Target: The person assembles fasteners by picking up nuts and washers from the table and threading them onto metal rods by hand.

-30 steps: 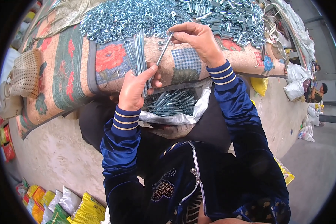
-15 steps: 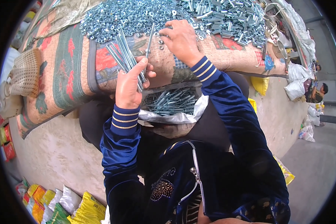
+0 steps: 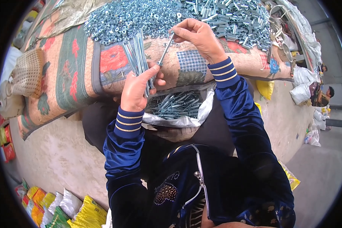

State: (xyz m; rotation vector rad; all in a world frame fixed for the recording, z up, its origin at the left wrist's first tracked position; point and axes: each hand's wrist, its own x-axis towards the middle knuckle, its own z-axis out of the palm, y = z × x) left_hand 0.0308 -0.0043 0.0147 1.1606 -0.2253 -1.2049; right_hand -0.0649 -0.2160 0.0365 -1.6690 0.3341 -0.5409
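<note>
My left hand (image 3: 135, 90) is closed round a bundle of long, thin silvery metal rods (image 3: 136, 55) that fan upward. Between its thumb and fingers, one separate metal rod (image 3: 165, 50) slants up to the right, apart from the bundle. My right hand (image 3: 201, 37) pinches this rod's upper end; whether a small nut sits between the fingertips is hidden. Just beyond both hands, a wide heap of small shiny nuts (image 3: 131, 21) covers the far side of the patterned quilt (image 3: 116, 62). A heap of short metal tubes (image 3: 239, 24) adjoins it on the right.
Between my knees an open whitish plastic bag (image 3: 206, 110) holds many bolt-like metal pieces (image 3: 174, 103). A beige perforated basket (image 3: 27, 74) is at the left. Filled yellow sacks (image 3: 89, 212) stand on the floor at lower left. Another person (image 3: 323, 97) is far off at the right.
My right hand has moved from the edge of the nut heap to the single rod's tip. That rod now leans further right, and the left hand with its bundle has shifted slightly right.
</note>
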